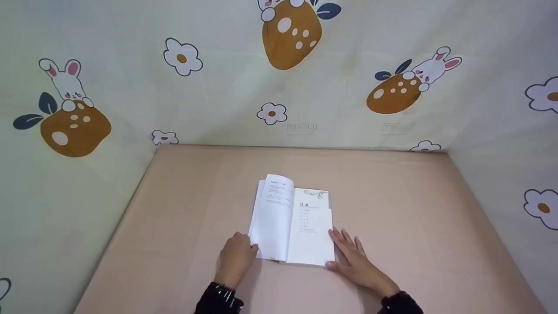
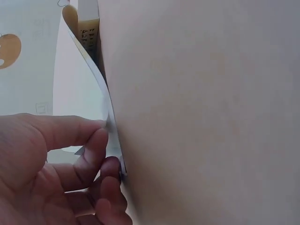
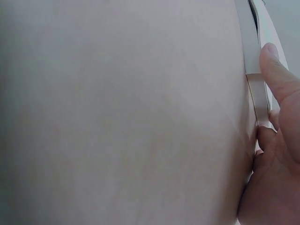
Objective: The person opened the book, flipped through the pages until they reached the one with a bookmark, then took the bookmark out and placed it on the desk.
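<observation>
An open book [image 1: 311, 244] lies on the table, its right page printed with a short list under a heading and a grey ornament at the top. On its left side a page [image 1: 274, 226] bows upward near the top. My left hand [image 1: 236, 257] pinches the lower left edge of the pages between thumb and curled fingers; the left wrist view shows this pinch on the bent sheet [image 2: 79, 93] close up. At the book's lower right edge, my right hand [image 1: 359, 268] rests with fingers extended, the thumb touching the page corner. In the right wrist view the thumb lies against the book's side [image 3: 255, 56].
The table [image 1: 183, 196] has a plain pinkish-beige cover. Behind it and at both sides hangs a pale cloth [image 1: 218, 100] printed with rabbits, brown fruit and flowers. Dark sleeves [image 1: 218, 298] cover both forearms at the near edge.
</observation>
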### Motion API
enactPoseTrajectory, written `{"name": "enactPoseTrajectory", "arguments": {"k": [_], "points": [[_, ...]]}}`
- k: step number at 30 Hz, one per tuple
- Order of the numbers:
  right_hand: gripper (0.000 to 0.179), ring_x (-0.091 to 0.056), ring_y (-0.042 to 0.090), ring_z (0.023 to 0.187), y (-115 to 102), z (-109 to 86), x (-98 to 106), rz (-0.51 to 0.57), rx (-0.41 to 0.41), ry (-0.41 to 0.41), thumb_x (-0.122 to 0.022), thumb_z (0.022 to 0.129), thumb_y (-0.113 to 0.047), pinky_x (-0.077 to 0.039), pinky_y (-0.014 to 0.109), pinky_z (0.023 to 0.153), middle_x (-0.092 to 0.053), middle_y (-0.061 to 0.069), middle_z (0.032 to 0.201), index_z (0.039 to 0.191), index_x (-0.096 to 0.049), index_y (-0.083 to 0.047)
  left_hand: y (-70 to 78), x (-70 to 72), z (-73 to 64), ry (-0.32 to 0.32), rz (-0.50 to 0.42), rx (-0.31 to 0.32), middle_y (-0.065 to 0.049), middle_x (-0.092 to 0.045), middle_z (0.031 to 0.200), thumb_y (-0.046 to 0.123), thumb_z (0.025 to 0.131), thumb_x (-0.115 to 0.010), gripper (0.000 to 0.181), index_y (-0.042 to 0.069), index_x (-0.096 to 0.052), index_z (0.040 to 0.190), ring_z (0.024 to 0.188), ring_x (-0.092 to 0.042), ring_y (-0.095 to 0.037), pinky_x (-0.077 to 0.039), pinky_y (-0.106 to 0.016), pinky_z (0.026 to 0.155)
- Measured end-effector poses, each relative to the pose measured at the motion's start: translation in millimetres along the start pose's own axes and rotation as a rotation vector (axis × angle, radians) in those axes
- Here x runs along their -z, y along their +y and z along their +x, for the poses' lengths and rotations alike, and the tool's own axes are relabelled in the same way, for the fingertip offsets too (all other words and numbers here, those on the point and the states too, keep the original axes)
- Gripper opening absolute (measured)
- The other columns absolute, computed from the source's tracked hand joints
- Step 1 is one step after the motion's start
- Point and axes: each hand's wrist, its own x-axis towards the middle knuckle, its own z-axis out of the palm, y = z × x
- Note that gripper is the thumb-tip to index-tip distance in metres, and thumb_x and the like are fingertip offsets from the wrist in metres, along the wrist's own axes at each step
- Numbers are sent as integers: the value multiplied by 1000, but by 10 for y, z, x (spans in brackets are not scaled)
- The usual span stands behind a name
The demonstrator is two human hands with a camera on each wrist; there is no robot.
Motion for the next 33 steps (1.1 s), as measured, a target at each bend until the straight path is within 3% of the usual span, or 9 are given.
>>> {"name": "enactPoseTrajectory", "arguments": {"k": [10, 13, 16, 19, 22, 27, 29, 33], "points": [[79, -1, 39, 143, 8, -3, 3, -7, 3, 16, -59, 88, -42, 12, 56, 110, -16, 13, 155, 149, -19, -13, 89, 59, -10, -44, 152, -20, -11, -50, 66, 17, 76, -69, 24, -3, -59, 68, 63, -45, -22, -39, -33, 55], [78, -2, 39, 143, 15, -10, -2, -15, 8, 23, -58, 88, -42, 11, 56, 111, -17, 13, 155, 149, -19, -12, 120, 30, 5, -17, 167, 0, -11, -50, 70, 16, 73, -72, 24, -5, -59, 75, 67, -46, -24, -41, -35, 58], [77, -3, 39, 143, 21, -6, -4, -24, 15, 33, -58, 88, -42, 10, 56, 111, -18, 13, 155, 149, -20, -13, 157, 5, 31, 42, 178, -4, -13, -49, 78, 13, 69, -77, 35, -7, -55, 89, 70, -48, -25, -41, -36, 59], [77, -4, 39, 143, 26, -10, -3, -26, 22, 41, -58, 88, -42, 10, 56, 111, -19, 14, 154, 149, -20, -12, 187, -57, 47, 76, 178, -92, -14, -48, 88, 4, 69, -74, 43, -5, -49, 103, 74, -46, -24, -39, -34, 59], [77, -3, 40, 143, 21, -18, 6, -22, 19, 29, -57, 89, -41, 11, 56, 111, -18, 14, 155, 149, -20, -12, 226, -140, 24, 83, 184, -252, -14, -48, 100, -8, 70, -68, 51, 0, -48, 115, 81, -44, -23, -38, -30, 60], [76, 0, 39, 143, 19, -7, 9, -11, -9, 1, -55, 90, -41, 13, 56, 110, -14, 14, 156, 150, -17, -14, 301, -252, -15, 94, 223, -479, -14, -45, 129, -13, 64, -69, 74, 14, -49, 129, 110, -45, -31, -45, -36, 77], [76, 1, 39, 143, 22, -3, 3, -10, -17, -3, -55, 90, -41, 14, 56, 110, -14, 13, 156, 150, -16, -14, 324, -281, -26, 91, 242, -532, -13, -41, 138, -12, 65, -70, 72, 16, -51, 128, 123, -41, -35, -46, -43, 87], [76, 0, 39, 143, 17, 0, -6, -14, -11, 3, -56, 90, -41, 12, 57, 110, -15, 14, 155, 149, -18, -13, 372, -310, -47, 49, 280, -562, -13, -35, 145, -8, 70, -69, 60, 12, -52, 124, 133, -32, -38, -41, -47, 100]]}}
